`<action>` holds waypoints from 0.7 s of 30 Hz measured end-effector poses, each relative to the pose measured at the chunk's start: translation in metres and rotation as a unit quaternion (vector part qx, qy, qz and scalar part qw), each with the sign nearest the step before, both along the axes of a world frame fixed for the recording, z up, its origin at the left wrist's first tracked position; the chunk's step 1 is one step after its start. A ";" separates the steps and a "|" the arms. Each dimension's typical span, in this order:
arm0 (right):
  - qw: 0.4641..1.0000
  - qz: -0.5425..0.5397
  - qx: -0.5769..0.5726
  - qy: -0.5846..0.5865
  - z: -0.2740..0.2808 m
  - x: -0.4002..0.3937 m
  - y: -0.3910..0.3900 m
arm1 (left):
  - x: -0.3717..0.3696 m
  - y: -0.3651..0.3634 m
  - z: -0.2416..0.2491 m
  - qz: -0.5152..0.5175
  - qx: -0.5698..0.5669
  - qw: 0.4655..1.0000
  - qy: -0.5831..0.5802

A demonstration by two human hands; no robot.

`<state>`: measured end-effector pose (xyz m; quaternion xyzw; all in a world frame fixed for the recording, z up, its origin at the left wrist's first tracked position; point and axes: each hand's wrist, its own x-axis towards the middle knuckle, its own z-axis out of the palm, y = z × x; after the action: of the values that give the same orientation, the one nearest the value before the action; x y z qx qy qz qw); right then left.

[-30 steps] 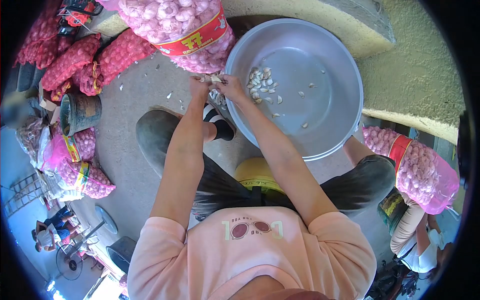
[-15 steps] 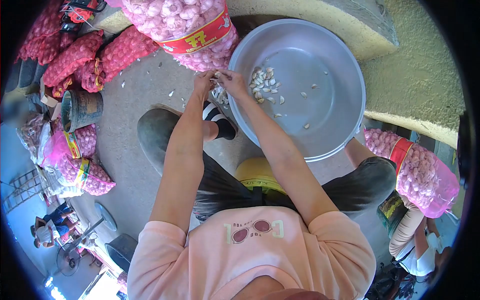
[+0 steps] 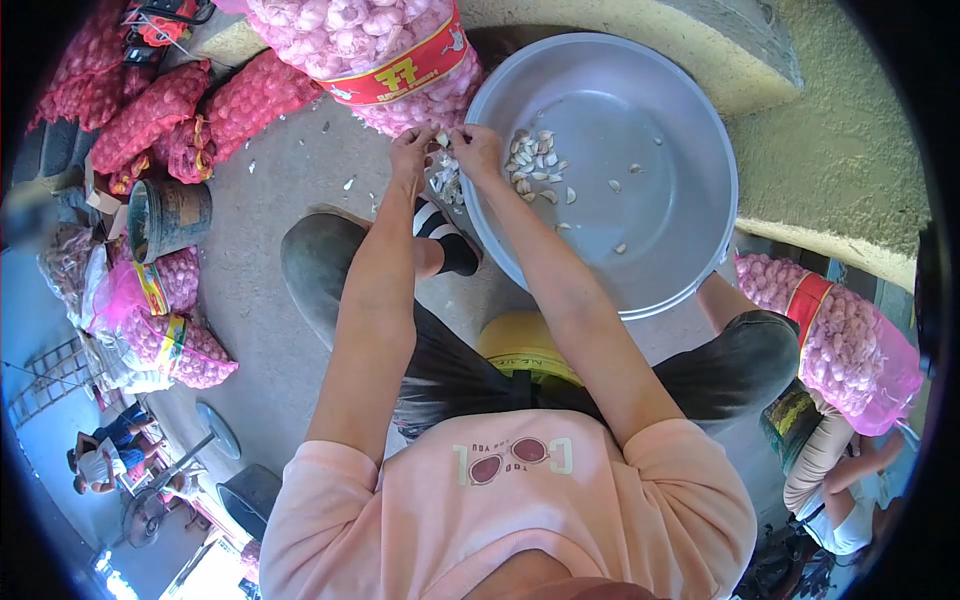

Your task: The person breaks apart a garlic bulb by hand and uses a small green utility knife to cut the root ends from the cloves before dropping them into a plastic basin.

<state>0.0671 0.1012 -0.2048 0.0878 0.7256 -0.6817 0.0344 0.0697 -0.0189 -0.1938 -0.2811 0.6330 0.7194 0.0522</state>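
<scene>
My left hand (image 3: 410, 158) is closed, its fingertips pinching a pale garlic clove (image 3: 442, 139) over the floor. Close beside it, my right hand (image 3: 477, 152) is also closed, thumb and fingers pressed together at the left rim of a large grey basin (image 3: 700, 110). Whatever the right fingers hold is too small to make out. Inside the basin, a loose group of garlic cloves (image 3: 530, 160) lies near the left wall, with a few scattered further right. White garlic skins (image 3: 447, 180) lie on the floor below my hands, next to my striped sandal (image 3: 432, 222).
A mesh sack of garlic (image 3: 400, 60) with a red band stands just beyond my hands. Red mesh sacks (image 3: 255, 100) and a dark bucket (image 3: 170, 220) are at left. Another garlic sack (image 3: 840, 340) stands at right, near a seated person (image 3: 845, 500). A low concrete ledge (image 3: 690, 40) curves behind the basin.
My hands have drawn slightly apart from being together, and the pale clove now shows between them. The whole view has shifted slightly.
</scene>
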 end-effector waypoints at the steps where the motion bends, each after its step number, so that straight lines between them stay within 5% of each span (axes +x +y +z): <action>1: 0.999 -0.012 0.025 0.032 -0.004 -0.001 -0.003 | 0.000 0.000 0.000 -0.001 -0.013 1.000 -0.005; 8: 0.988 -0.014 0.099 0.117 -0.009 -0.005 -0.011 | 0.002 -0.004 -0.002 0.001 -0.050 0.998 -0.024; 21: 0.982 0.046 0.176 0.046 -0.028 0.010 -0.012 | -0.003 -0.011 -0.007 0.055 0.047 0.997 -0.011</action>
<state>0.0773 0.0896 -0.2327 0.0278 0.8381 -0.5445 0.0159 0.0664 -0.0298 -0.2004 -0.3211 0.5813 0.7470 0.0329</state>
